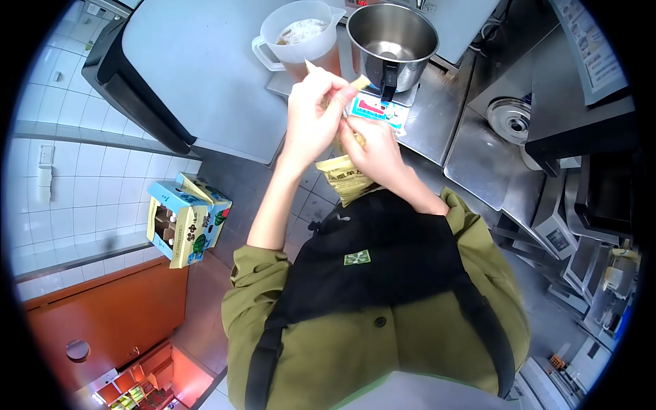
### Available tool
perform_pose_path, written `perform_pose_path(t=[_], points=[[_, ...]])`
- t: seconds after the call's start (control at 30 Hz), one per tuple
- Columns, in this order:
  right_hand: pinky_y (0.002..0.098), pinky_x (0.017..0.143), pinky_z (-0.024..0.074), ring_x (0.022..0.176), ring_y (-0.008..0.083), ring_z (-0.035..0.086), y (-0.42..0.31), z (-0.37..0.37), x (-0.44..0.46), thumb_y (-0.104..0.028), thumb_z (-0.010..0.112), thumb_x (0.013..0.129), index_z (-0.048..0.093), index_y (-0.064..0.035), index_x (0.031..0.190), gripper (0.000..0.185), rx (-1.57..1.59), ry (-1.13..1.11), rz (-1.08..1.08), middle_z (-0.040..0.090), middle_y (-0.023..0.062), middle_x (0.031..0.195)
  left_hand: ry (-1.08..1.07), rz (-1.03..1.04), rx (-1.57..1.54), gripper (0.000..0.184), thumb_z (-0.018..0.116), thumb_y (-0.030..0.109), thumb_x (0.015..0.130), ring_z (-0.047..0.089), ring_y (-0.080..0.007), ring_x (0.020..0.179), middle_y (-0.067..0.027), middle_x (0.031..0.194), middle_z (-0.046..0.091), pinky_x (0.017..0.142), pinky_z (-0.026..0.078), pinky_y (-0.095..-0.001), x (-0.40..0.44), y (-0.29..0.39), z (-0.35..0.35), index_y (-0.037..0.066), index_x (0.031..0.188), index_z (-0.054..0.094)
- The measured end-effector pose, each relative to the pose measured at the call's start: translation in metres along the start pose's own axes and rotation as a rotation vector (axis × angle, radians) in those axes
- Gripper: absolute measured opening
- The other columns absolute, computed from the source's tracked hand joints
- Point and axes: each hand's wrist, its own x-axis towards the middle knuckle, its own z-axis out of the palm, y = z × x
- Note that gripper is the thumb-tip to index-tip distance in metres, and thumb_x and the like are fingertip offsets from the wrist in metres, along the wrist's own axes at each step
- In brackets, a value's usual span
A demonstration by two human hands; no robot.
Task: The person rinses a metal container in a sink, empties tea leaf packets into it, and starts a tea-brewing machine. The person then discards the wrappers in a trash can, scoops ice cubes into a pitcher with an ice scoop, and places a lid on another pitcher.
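A yellow packet with dark printing (345,179) hangs below my two hands. My left hand (311,109) is closed on the packet's upper part, and a bit of yellow wrapper sticks out past its fingers. Lower and to the right, my right hand (377,152) is wrapped round the packet's middle. Just beyond the hands stands a steel pot with a black handle (393,58), resting on a scale with a coloured label (379,113). Left of the pot is a translucent plastic pitcher (273,56) with brown, foamy liquid. My fingers hide much of the packet.
A steel counter (434,113) runs to the right, with a round metal lid (511,117) farther along. A pale grey appliance top (198,61) lies to the left. On the floor at left sits an opened printed carton (195,222); an orange cabinet (116,314) stands below it.
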Motion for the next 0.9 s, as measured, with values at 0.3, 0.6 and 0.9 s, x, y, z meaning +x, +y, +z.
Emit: perform_pose_path(t=[0.3, 0.6, 0.9], points=[[0.0405, 0.049, 0.0431, 0.054, 0.0336, 0.056, 0.010, -0.032, 0.021, -0.018, 0.053, 0.082, 0.058, -0.0030, 0.071, 0.020, -0.179, 0.031, -0.092, 0.056, 0.0155, 0.060, -0.280, 0.373, 0.217, 0.017, 0.065, 0.018, 0.072, 0.055, -0.0202, 0.077, -0.0031, 0.077, 0.058, 0.072, 0.037, -0.0290, 0.034, -0.009, -0.009, 0.004, 0.081, 0.060], [0.0418, 0.053, 0.0449, 0.055, 0.0358, 0.055, -0.001, -0.024, 0.028, -0.016, 0.052, 0.081, 0.053, -0.0011, 0.066, 0.022, -0.322, 0.141, 0.052, 0.054, 0.0182, 0.058, 0.297, -0.031, -0.180, 0.018, 0.056, 0.013, 0.084, 0.048, -0.0142, 0.055, -0.0062, 0.062, 0.051, 0.053, 0.041, -0.0290, 0.072, -0.046, 0.048, 0.000, 0.072, 0.051], [0.0425, 0.053, 0.0453, 0.057, 0.0361, 0.056, 0.004, -0.011, 0.031, -0.017, 0.051, 0.081, 0.056, 0.0000, 0.066, 0.023, -0.444, 0.158, 0.165, 0.056, 0.0183, 0.061, 0.524, 0.081, 0.025, 0.020, 0.051, 0.014, 0.087, 0.052, -0.0188, 0.042, -0.0097, 0.056, 0.053, 0.043, 0.040, -0.0322, 0.127, -0.089, 0.066, 0.000, 0.073, 0.046]])
